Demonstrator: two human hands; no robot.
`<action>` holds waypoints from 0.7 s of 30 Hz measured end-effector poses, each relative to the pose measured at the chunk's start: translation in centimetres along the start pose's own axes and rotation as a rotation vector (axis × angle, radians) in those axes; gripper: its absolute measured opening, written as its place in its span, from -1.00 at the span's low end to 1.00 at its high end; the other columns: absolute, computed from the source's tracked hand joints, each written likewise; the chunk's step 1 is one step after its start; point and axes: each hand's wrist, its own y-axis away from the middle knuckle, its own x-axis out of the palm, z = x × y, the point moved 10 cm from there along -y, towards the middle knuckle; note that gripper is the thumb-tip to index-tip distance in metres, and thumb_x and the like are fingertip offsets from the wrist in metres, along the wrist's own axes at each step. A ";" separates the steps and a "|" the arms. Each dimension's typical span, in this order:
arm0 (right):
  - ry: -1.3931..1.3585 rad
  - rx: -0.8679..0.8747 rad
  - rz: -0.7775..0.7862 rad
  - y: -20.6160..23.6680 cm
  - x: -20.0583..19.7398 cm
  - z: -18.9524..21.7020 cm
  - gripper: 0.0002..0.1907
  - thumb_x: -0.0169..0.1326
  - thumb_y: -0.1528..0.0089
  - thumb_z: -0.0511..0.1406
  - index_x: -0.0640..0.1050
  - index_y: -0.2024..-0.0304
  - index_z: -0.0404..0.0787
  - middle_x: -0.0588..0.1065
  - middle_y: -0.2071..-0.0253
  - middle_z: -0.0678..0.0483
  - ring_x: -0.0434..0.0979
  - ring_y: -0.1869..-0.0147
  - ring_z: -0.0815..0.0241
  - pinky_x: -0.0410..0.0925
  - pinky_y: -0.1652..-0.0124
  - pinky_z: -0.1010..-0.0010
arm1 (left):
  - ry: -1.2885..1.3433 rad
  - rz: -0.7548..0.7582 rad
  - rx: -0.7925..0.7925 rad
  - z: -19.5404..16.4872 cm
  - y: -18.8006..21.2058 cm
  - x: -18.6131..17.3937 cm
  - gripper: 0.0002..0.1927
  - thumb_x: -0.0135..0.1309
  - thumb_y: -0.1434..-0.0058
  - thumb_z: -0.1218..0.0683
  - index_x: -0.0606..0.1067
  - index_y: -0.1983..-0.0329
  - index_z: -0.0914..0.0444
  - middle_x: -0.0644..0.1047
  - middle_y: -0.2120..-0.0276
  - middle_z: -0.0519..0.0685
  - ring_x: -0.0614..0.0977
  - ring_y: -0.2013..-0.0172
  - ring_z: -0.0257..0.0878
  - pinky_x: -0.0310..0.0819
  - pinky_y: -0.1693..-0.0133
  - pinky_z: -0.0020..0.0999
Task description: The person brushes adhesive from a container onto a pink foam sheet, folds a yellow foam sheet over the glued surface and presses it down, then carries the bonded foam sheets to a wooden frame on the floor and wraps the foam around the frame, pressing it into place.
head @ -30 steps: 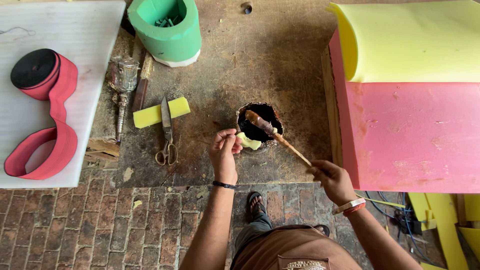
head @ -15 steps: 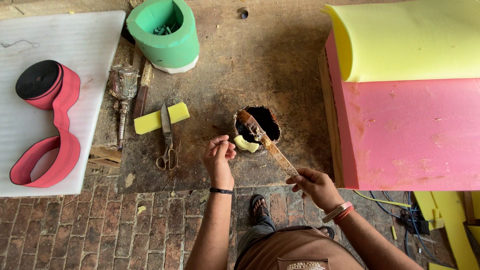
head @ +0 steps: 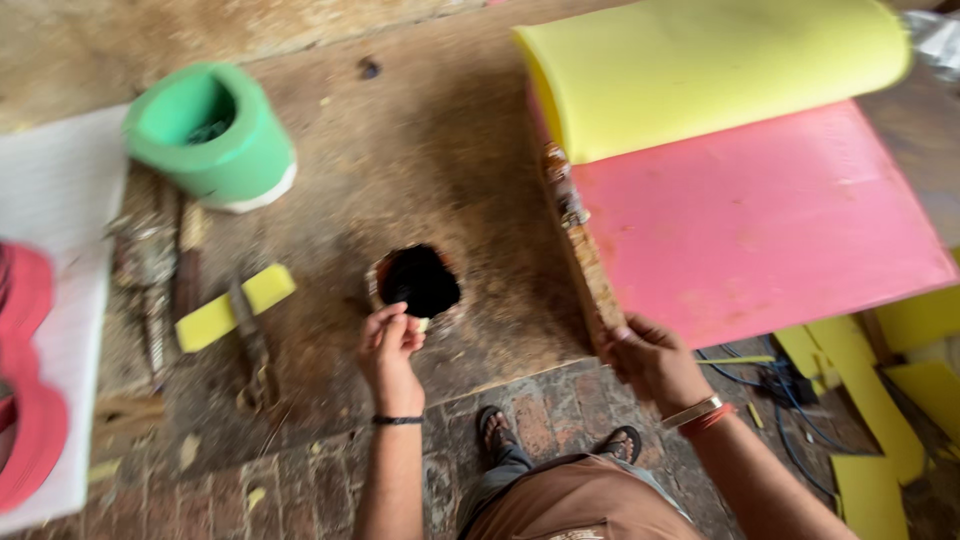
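Observation:
A small round can [head: 420, 282] of dark glue stands on the stained work board [head: 440, 150]. My left hand [head: 388, 350] rests at its near rim, fingers pinched on a small pale yellow foam piece [head: 426, 323]. My right hand [head: 650, 358] grips the lower end of a glue-coated wooden stick [head: 580, 240]. The stick lies along the left edge of the pink foam sheet [head: 760, 220], reaching up to the yellow foam roll [head: 700, 70] lying on that sheet.
A green foam ring [head: 215, 135] stands at the back left. Scissors [head: 250, 345] lie across a yellow foam strip [head: 235, 305], beside crusted tools [head: 150, 270]. White sheet [head: 50, 200] with pink strap [head: 25, 400] at left. Yellow offcuts [head: 880, 420] and cables lie on the brick floor at right.
My right hand has lifted the stick out of the can and swung it right, against the pink foam's edge. My left hand stays by the can. The view has shifted right and closer.

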 end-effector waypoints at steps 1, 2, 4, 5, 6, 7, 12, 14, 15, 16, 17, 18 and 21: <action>-0.007 -0.065 -0.033 0.7 -2.9 1.9 -0.72 -0.01 -0.34 -0.32 0.56 -0.08 -0.23 0.54 0.35 0.14 0.32 0.53 0.42 0.23 0.55 0.57 | -0.007 0.012 -0.012 0.3 0.3 0.9 -0.89 0.05 -0.31 0.22 0.59 0.17 0.24 0.59 0.44 -0.05 0.55 0.49 -0.34 0.42 0.41 -0.46; 0.069 -0.085 -0.137 1.7 -6.7 3.4 -0.70 0.01 -0.36 -0.30 0.56 -0.10 -0.24 0.53 0.35 0.14 0.33 0.53 0.39 0.19 0.58 0.55 | -0.008 0.035 -0.019 0.7 0.6 1.9 -0.89 0.05 -0.33 0.21 0.58 0.16 0.24 0.59 0.42 -0.05 0.54 0.48 -0.35 0.43 0.39 -0.46; 0.157 -0.135 -0.330 3.6 -14.2 7.3 -0.68 0.01 -0.36 -0.29 0.55 -0.14 -0.23 0.55 0.33 0.07 0.39 0.51 0.36 0.23 0.58 0.52 | -0.013 0.073 -0.032 1.5 1.3 4.2 -0.90 0.05 -0.35 0.20 0.57 0.13 0.24 0.59 0.39 -0.06 0.54 0.45 -0.36 0.45 0.35 -0.47; 0.170 -0.176 -0.416 4.4 -17.5 9.5 -0.67 0.01 -0.36 -0.30 0.53 -0.16 -0.20 0.58 0.30 0.01 0.43 0.49 0.33 0.30 0.54 0.52 | -0.019 0.108 -0.045 2.1 1.7 5.7 -0.89 0.05 -0.35 0.20 0.57 0.13 0.24 0.59 0.39 -0.06 0.55 0.44 -0.36 0.45 0.34 -0.47; 0.346 -0.194 -0.515 5.6 -20.6 11.8 -0.67 0.03 -0.36 -0.28 0.53 -0.17 -0.21 0.61 0.27 0.01 0.41 0.50 0.33 0.28 0.55 0.49 | -0.026 0.145 -0.056 2.6 2.1 7.4 -0.89 0.04 -0.35 0.19 0.56 0.12 0.24 0.60 0.38 -0.06 0.56 0.43 -0.36 0.45 0.34 -0.48; 0.522 -0.204 -0.617 6.7 -23.3 14.0 -0.66 0.06 -0.36 -0.26 0.52 -0.17 -0.21 0.64 0.25 0.02 0.40 0.51 0.33 0.25 0.57 0.45 | -0.034 0.183 -0.068 3.1 2.5 9.2 -0.88 0.04 -0.35 0.18 0.56 0.11 0.24 0.60 0.38 -0.06 0.56 0.43 -0.36 0.46 0.33 -0.48; 0.888 -0.193 -0.808 6.3 -32.4 21.8 -0.66 0.11 -0.36 -0.22 0.56 -0.13 -0.25 0.66 0.26 0.03 0.56 0.41 0.30 0.40 0.43 0.42 | -0.162 0.351 -0.072 5.6 5.6 19.1 -0.87 0.03 -0.36 0.15 0.55 0.11 0.24 0.60 0.36 -0.08 0.55 0.42 -0.38 0.45 0.33 -0.49; 0.977 -0.204 -0.788 3.8 -34.8 23.3 -0.67 0.12 -0.36 -0.21 0.58 -0.12 -0.20 0.67 0.28 0.05 0.59 0.40 0.28 0.44 0.39 0.41 | -0.225 0.394 -0.054 6.4 7.3 22.5 -0.87 0.02 -0.34 0.16 0.56 0.12 0.24 0.60 0.37 -0.08 0.55 0.42 -0.39 0.45 0.34 -0.48; 1.013 -0.218 -0.765 2.5 -35.9 24.1 -0.68 0.11 -0.35 -0.22 0.58 -0.13 -0.16 0.67 0.29 0.05 0.60 0.40 0.28 0.45 0.38 0.39 | -0.242 0.417 -0.054 6.8 8.1 24.1 -0.87 0.02 -0.33 0.17 0.56 0.13 0.24 0.60 0.38 -0.08 0.55 0.42 -0.38 0.44 0.35 -0.48; 1.049 -0.229 -0.742 1.3 -37.0 24.8 -0.68 0.11 -0.34 -0.24 0.59 -0.14 -0.13 0.67 0.30 0.05 0.61 0.40 0.27 0.46 0.37 0.38 | -0.260 0.439 -0.058 7.2 9.0 25.5 -0.87 0.02 -0.33 0.17 0.56 0.14 0.25 0.60 0.38 -0.08 0.55 0.43 -0.38 0.44 0.35 -0.47; 1.138 -0.242 -0.781 0.3 -38.1 26.1 -0.70 0.13 -0.35 -0.22 0.61 -0.12 -0.10 0.68 0.31 0.05 0.61 0.40 0.25 0.45 0.35 0.36 | -0.263 0.456 -0.062 7.6 9.7 26.7 -0.88 0.02 -0.33 0.18 0.56 0.15 0.25 0.61 0.38 -0.08 0.55 0.43 -0.38 0.44 0.36 -0.47; 1.227 -0.256 -0.817 -0.7 -39.0 27.4 -0.72 0.15 -0.35 -0.20 0.63 -0.09 -0.07 0.68 0.33 0.04 0.60 0.40 0.23 0.44 0.33 0.34 | -0.267 0.472 -0.065 7.9 10.2 27.7 -0.88 0.02 -0.33 0.18 0.56 0.16 0.25 0.61 0.38 -0.08 0.55 0.43 -0.38 0.43 0.36 -0.47; 1.212 -0.239 -0.821 -3.0 -40.4 27.4 -0.75 0.13 -0.36 -0.16 0.64 -0.07 0.02 0.65 0.34 0.05 0.61 0.42 0.16 0.48 0.36 0.26 | -0.292 0.482 -0.058 8.5 11.6 29.2 -0.88 0.02 -0.33 0.18 0.56 0.17 0.25 0.61 0.39 -0.07 0.55 0.42 -0.38 0.44 0.36 -0.46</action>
